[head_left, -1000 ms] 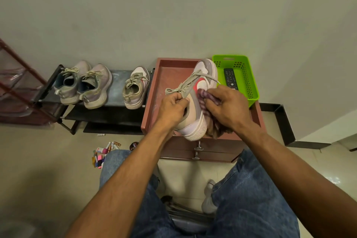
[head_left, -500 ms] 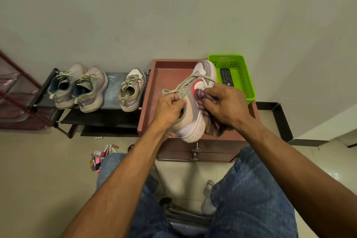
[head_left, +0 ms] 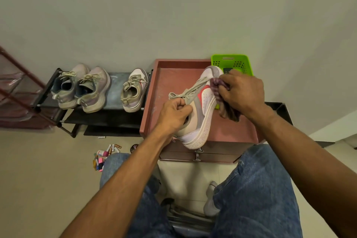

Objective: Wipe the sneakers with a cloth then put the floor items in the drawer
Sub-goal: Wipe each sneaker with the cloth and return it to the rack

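My left hand (head_left: 174,114) grips a white, grey and pink sneaker (head_left: 202,110) by its collar, holding it tilted over the red-brown drawer cabinet (head_left: 173,81). My right hand (head_left: 243,92) holds a striped purple cloth (head_left: 222,94) pressed against the sneaker's side near the toe. Three other sneakers stand on the low black rack: a pair (head_left: 83,87) at the left and a single one (head_left: 134,91) beside the cabinet. Small floor items (head_left: 105,155), tubes and batteries, lie scattered by my left knee. The drawer front with its metal handle (head_left: 198,154) is closed.
A green plastic basket (head_left: 231,63) sits at the cabinet's back right, with a dark remote partly hidden behind my right hand. A red rack (head_left: 17,91) stands at far left. My knees in jeans frame a stool below. A wall rises right behind everything.
My right hand has slid the cloth forward along the sneaker's side, from the mid-section toward the toe. The left hand keeps the same hold on the shoe.
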